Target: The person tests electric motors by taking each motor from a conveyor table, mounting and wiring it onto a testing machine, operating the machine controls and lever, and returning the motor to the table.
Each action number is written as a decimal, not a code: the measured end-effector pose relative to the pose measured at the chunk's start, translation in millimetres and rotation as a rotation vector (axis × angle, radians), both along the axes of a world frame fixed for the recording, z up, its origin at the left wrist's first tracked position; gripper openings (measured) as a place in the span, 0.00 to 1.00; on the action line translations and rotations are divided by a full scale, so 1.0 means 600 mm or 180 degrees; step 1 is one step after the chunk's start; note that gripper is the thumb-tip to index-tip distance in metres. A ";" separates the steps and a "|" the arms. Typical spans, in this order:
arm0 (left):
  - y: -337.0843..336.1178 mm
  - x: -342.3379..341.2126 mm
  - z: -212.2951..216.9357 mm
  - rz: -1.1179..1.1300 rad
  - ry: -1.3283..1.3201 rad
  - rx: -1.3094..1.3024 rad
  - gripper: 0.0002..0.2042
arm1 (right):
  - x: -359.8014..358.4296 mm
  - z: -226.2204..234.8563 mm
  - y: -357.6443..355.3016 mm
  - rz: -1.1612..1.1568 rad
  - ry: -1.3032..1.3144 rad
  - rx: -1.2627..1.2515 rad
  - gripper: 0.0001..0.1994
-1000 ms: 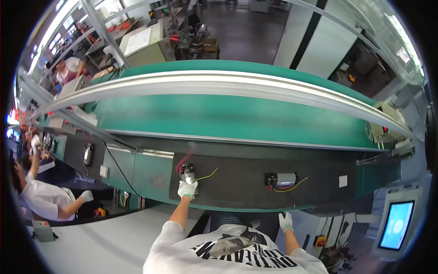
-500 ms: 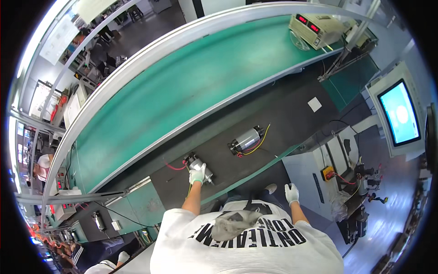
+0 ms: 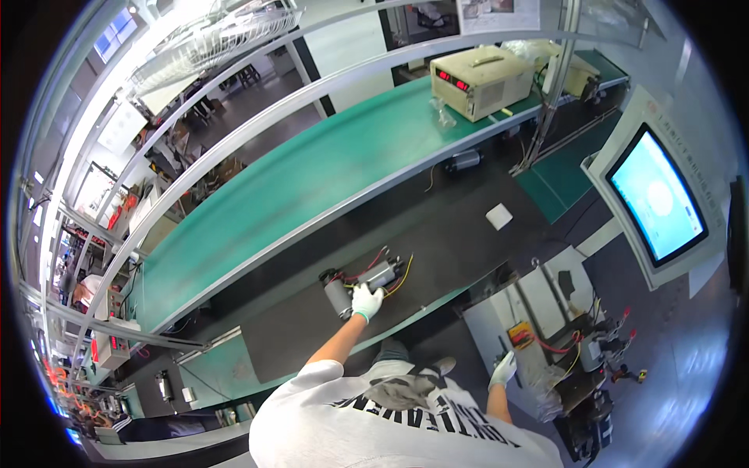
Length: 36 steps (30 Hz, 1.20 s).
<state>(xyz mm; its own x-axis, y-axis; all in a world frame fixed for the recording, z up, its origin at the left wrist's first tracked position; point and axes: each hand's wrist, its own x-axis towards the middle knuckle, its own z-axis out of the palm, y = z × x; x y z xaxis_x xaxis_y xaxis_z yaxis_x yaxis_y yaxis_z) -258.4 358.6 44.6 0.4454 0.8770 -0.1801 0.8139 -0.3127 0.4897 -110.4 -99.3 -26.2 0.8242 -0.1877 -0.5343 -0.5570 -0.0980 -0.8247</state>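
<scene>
My left hand (image 3: 366, 301), in a white glove, reaches forward and grips a small grey cylindrical motor (image 3: 338, 296) lying on the black work strip (image 3: 437, 234). Right beside it lies a second motor (image 3: 380, 274) with red and yellow wires (image 3: 405, 273) trailing from it; the two motors almost touch. My right hand (image 3: 503, 369), also gloved, hangs low at my side next to a grey side bench (image 3: 538, 300) and holds nothing.
A green conveyor belt (image 3: 312, 179) runs behind the black strip. A beige box with a red display (image 3: 484, 78) stands at its far end. Also there: another small motor (image 3: 466, 160), a white square pad (image 3: 499, 216), a lit screen (image 3: 659, 203), and a person far left (image 3: 86, 290).
My view has swung to the right. The motor in my left hand has come up against the second motor, which lay apart from it before. My right hand stays low.
</scene>
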 end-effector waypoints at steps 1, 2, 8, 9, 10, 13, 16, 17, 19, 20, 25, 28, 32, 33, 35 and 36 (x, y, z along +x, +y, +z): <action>-0.007 0.047 0.007 -0.0314 0.0080 -0.0162 0.34 | 0.021 0.006 0.008 -0.0065 -0.0028 0.0008 0.20; -0.025 0.088 0.004 -0.0581 -0.0012 -0.0075 0.35 | 0.023 0.013 0.007 -0.0268 -0.0048 0.0277 0.20; -0.024 0.348 -0.042 -0.1971 -0.0258 0.0407 0.32 | 0.072 0.102 0.070 -0.0035 -0.0265 0.0025 0.19; -0.037 0.404 -0.035 -0.2160 -0.0359 0.0174 0.30 | 0.079 0.078 0.068 -0.0303 -0.0108 0.0195 0.19; -0.052 0.454 -0.034 -0.2298 -0.0432 -0.0056 0.29 | 0.084 0.069 0.066 -0.0436 -0.0050 0.0247 0.19; -0.044 0.565 -0.063 -0.2690 -0.0485 -0.0080 0.27 | 0.100 0.103 0.093 -0.0611 -0.0029 -0.0200 0.17; -0.101 0.671 -0.068 -0.3250 -0.0193 0.0044 0.28 | 0.093 0.095 0.068 -0.1025 0.0072 -0.0288 0.16; -0.101 0.696 -0.075 -0.3375 -0.0061 0.0228 0.30 | 0.092 0.089 0.066 -0.1096 0.0163 -0.0100 0.16; -0.103 0.744 -0.089 -0.3585 0.0020 0.0473 0.32 | 0.091 0.085 0.061 -0.1151 0.0116 -0.0051 0.17; -0.104 0.762 -0.096 -0.3663 0.0097 0.0566 0.33 | 0.087 0.086 0.062 -0.1187 0.0116 -0.0083 0.19; -0.090 0.799 -0.139 -0.4397 0.0051 0.1617 0.37 | 0.085 0.109 0.076 -0.1148 0.0267 -0.0407 0.20; -0.094 0.821 -0.151 -0.4310 -0.0107 0.1471 0.36 | 0.088 0.121 0.083 -0.1164 0.0291 -0.0654 0.21; -0.091 0.887 -0.133 -0.4287 -0.0550 0.1403 0.31 | 0.105 0.140 0.109 -0.0769 0.0142 -0.1027 0.24; -0.187 0.889 -0.072 -0.4929 -0.0295 0.0901 0.25 | 0.084 0.125 0.089 -0.0903 0.0236 -0.1085 0.24; -0.312 0.806 0.029 -0.5599 -0.1153 0.0132 0.16 | 0.076 0.110 0.072 -0.0597 0.0248 -0.1525 0.26; -0.366 0.758 0.066 -0.6040 -0.0317 -0.0537 0.19 | 0.079 0.108 0.060 -0.0643 0.0248 -0.1525 0.26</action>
<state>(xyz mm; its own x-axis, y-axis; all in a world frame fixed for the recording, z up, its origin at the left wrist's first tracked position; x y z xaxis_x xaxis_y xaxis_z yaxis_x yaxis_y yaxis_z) 196.2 138.8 84.2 0.6740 -0.7296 -0.1161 -0.5229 -0.5822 0.6226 -63.0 -63.4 38.4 0.7076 -0.5772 -0.4077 -0.6616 -0.3384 -0.6692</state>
